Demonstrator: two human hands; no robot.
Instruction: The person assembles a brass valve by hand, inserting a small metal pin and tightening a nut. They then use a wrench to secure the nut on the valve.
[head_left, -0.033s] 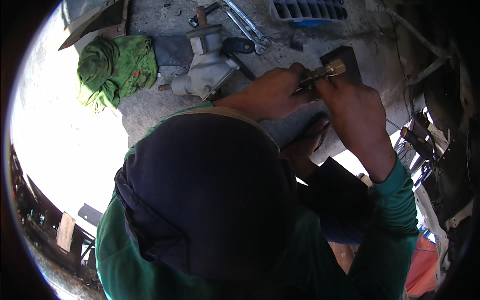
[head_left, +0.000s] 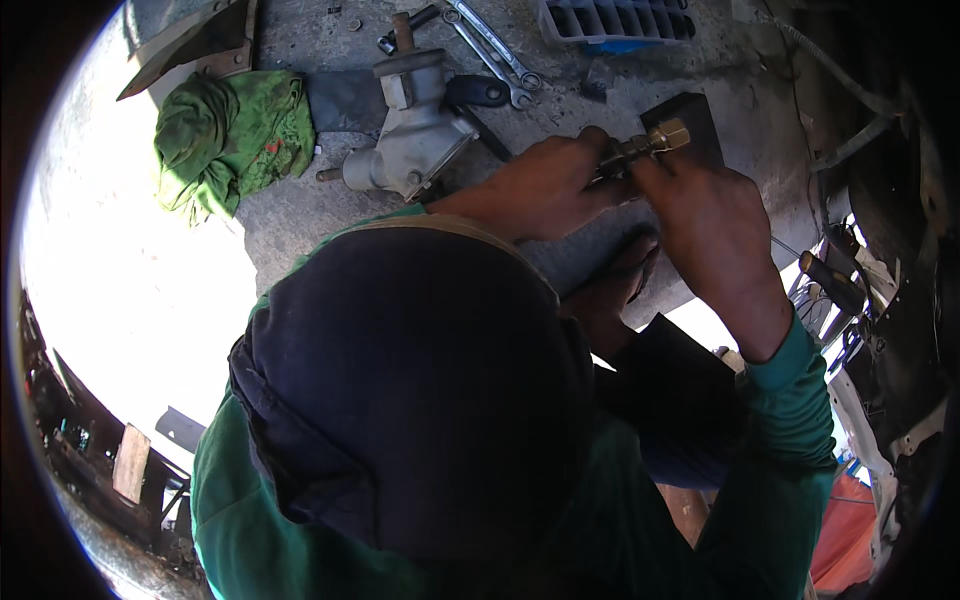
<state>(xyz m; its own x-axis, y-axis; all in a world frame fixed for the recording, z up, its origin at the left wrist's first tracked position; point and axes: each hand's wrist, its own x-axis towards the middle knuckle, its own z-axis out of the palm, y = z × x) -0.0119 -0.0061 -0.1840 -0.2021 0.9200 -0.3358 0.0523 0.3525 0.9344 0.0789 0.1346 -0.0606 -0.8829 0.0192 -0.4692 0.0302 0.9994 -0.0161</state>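
Note:
My left hand (head_left: 550, 185) is closed around the darker end of a short metal fitting (head_left: 668, 136) tipped with a brass-coloured hex nut. From the other side, the fingers of my right hand (head_left: 715, 225) press against the same fitting, just below the nut. The fingers cover its middle and lower end. Right behind the nut is a dark rectangular block (head_left: 708, 130), lying on the grey floor. A grey cast-metal housing (head_left: 415, 125) with a shaft sticking up stands left of my left hand, beyond the forearm.
Two combination wrenches (head_left: 490, 50) lie beyond the housing. A compartment tray (head_left: 615, 20) is at the far edge. To the left sits a crumpled green rag (head_left: 235, 140) near a bent metal plate (head_left: 195, 45). A dark-handled screwdriver (head_left: 832, 285) and wires are at the right. My dark cap (head_left: 420, 390) blocks the lower middle.

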